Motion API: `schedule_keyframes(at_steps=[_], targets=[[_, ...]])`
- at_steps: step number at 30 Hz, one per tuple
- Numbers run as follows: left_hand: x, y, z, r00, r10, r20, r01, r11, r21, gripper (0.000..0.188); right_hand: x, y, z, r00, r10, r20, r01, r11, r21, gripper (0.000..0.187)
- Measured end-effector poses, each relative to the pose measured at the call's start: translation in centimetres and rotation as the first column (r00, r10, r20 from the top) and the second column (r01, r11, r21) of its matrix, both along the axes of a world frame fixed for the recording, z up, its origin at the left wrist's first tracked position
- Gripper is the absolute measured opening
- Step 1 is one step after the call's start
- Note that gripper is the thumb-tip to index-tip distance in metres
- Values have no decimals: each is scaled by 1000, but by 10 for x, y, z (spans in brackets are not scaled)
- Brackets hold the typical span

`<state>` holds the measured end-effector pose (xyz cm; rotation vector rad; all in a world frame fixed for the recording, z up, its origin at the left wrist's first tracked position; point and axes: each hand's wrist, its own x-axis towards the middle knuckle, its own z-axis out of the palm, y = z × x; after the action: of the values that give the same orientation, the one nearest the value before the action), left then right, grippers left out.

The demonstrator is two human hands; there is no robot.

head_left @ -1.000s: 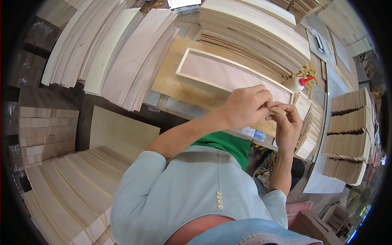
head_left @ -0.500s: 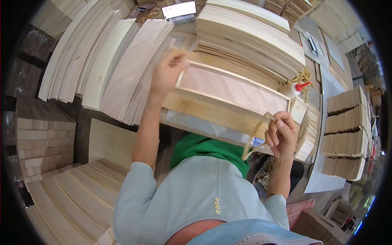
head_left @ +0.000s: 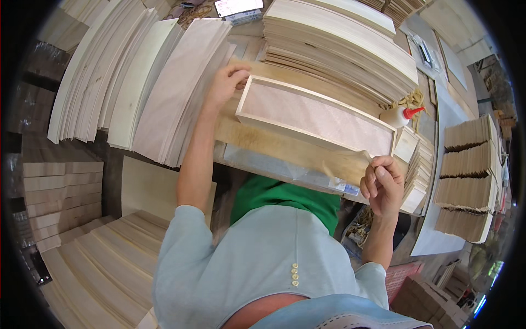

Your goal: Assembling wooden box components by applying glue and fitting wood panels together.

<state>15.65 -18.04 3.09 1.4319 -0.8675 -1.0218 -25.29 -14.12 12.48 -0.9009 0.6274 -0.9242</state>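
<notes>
A shallow, long wooden box (head_left: 315,112) with thin pale sides and a pinkish plywood bottom lies open side up on a wooden board (head_left: 263,137). At its far left corner is my left hand (head_left: 226,85), fingers curled close beside the rim. Whether those fingers hold anything is hidden. My right hand (head_left: 385,183) is closed by the near right corner, pinching a tan rubber band (head_left: 359,156). Motion blurs the band, which trails left along the box's near side. Past the right end lies a white glue bottle (head_left: 393,117) with a red nozzle.
Stacked thin wooden panels (head_left: 339,52) stand just behind the board. More panels (head_left: 181,90) lean in rows on the left. Small wooden slats (head_left: 416,172) sit to the right, beside tall bundles of strips (head_left: 466,164). A lit phone (head_left: 238,6) stands at the back.
The rubber band's hanging loop has swung up and left and is now blurred. My right hand has shifted slightly right and down; the left stays by the far left corner.
</notes>
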Motion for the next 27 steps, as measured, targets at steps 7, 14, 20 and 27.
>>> schedule_keyframes(at_steps=[7,14,20,27], targets=[[-133,101,64,956,-291,44,292,925,-242,49,21,9,4,987,138,85,-143,988,59,16],[-136,117,53,574,-450,-684,513,849,-128,34,9,4,5,993,121,1,-121,990,71,23],[-18,114,49,992,-123,7,122,992,12,46,-74,-37,-9,536,-239,-810,-48,949,-311,23],[-20,58,46,947,-259,190,227,958,177,57,-97,-85,-26,581,-105,-807,31,994,-107,56]])
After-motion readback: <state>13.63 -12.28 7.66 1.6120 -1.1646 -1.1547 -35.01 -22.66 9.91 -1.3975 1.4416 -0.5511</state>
